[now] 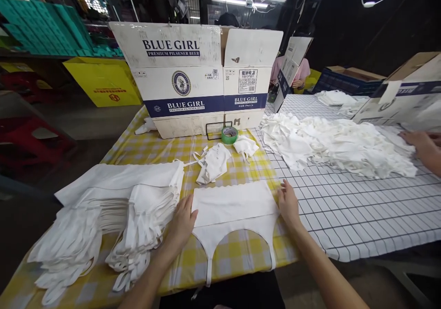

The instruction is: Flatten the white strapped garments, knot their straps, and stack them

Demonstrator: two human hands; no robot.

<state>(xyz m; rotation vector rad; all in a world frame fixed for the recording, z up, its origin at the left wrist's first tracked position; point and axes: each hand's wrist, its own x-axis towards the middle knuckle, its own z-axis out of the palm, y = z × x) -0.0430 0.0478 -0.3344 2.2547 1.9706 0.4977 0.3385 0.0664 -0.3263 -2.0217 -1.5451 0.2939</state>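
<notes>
A white cloth piece with straps (234, 208) lies flat on the yellow checked tablecloth (151, 148) in front of me. My left hand (182, 224) rests flat on its left edge, fingers stretched out. My right hand (288, 204) lies flat on its right edge, fingers out too. Left of my left hand sits a tall stack of folded white pieces (113, 208) with straps hanging over the table edge. Two loose white pieces, one larger (213, 162) and one smaller (245, 145), lie just beyond the flat one.
An open Blue Girl carton (193, 79) stands at the back, a green tape roll (229, 134) before it. A heap of white cloth (337, 145) covers the grid-patterned cloth on the right, where another person's hands (425, 145) rest. Another carton (403, 97) lies far right.
</notes>
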